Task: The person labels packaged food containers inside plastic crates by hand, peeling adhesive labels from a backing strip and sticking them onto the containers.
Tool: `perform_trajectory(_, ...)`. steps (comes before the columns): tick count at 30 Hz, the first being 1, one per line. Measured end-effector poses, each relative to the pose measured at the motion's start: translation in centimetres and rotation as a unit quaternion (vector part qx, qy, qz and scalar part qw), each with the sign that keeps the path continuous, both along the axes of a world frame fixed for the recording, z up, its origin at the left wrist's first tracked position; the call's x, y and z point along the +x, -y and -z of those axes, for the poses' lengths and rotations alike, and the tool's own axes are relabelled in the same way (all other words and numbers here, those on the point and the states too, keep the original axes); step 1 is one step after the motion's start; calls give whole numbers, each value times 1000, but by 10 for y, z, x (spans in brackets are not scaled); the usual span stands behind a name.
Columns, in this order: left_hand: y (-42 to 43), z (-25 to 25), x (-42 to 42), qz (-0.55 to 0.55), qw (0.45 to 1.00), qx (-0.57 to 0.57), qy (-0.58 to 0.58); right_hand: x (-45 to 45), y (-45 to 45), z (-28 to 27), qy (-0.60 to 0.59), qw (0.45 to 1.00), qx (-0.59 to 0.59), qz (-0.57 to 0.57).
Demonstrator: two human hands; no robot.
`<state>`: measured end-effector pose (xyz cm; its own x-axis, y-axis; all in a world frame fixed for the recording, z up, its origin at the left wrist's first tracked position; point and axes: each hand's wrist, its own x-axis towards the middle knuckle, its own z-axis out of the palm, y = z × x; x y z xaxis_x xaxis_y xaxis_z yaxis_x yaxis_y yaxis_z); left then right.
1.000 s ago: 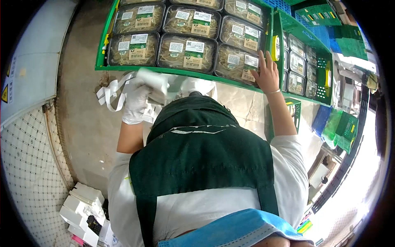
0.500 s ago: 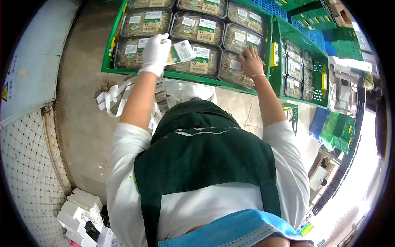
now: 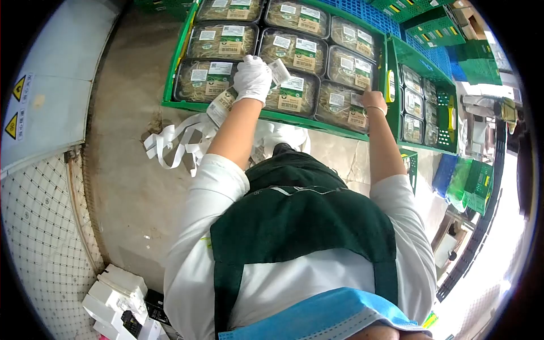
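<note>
My left hand [image 3: 253, 79], in a white glove, is closed on a strip of printed labels [image 3: 221, 107]; one end of the strip sticks out to the right of the fist, the other hangs below it. It is above the front row of packs in a green crate [image 3: 266, 113]. My bare right hand [image 3: 375, 102] is at the right edge of the front right pack [image 3: 334, 101], beside its white label, with one finger stretched out and the others bent. The black trays under clear film hold pale, stringy contents and carry white and tan labels.
A second green crate [image 3: 447, 139] with smaller labelled packs stands to the right. White label backing [image 3: 170, 141] hangs in loops below the first crate. More green crates [image 3: 433, 28] are at the upper right. White boxes [image 3: 116, 294] lie at the lower left.
My left hand has moved right relative to the packs, with the label strip turned in it. My right hand has gone from spread over the front right pack to its right edge, fingers more bent.
</note>
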<state>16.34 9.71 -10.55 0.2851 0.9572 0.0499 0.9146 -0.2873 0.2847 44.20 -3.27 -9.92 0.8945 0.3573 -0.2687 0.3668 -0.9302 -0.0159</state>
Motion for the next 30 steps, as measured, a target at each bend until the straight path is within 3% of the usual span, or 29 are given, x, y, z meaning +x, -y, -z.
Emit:
perform_trajectory(5, -16, -8, 0, -36, 989, -133, 56, 4, -12, -7, -29, 999, 1, 32)
perform_trajectory(7, -24, -11, 0, 0, 993, -114, 26, -6, -9, -16, 8, 999, -13, 43)
perform_trajectory(13, -31, -15, 6, -2, 992, -125, -18, 14, -15, -23, -113, 992, -52, -1)
perform_trajectory(18, -30, -22, 11, 15, 988, -148, -52, 24, -6, -13, -131, 990, -42, -13)
perform_trajectory(21, -37, -22, 12, 7, 987, -139, -81, 32, 3, -10, -161, 986, 39, 2)
perform_trajectory(23, -41, -17, 7, 16, 993, -100, -65, 30, 18, -3, -7, 977, 192, -93)
perform_trajectory(26, -37, -27, 8, 59, 995, -9, 78, 10, 20, -36, -3, 948, 290, -132)
perform_trajectory(30, -1, -82, 22, 147, 973, 96, 151, 30, 44, -98, 62, 916, 357, -171)
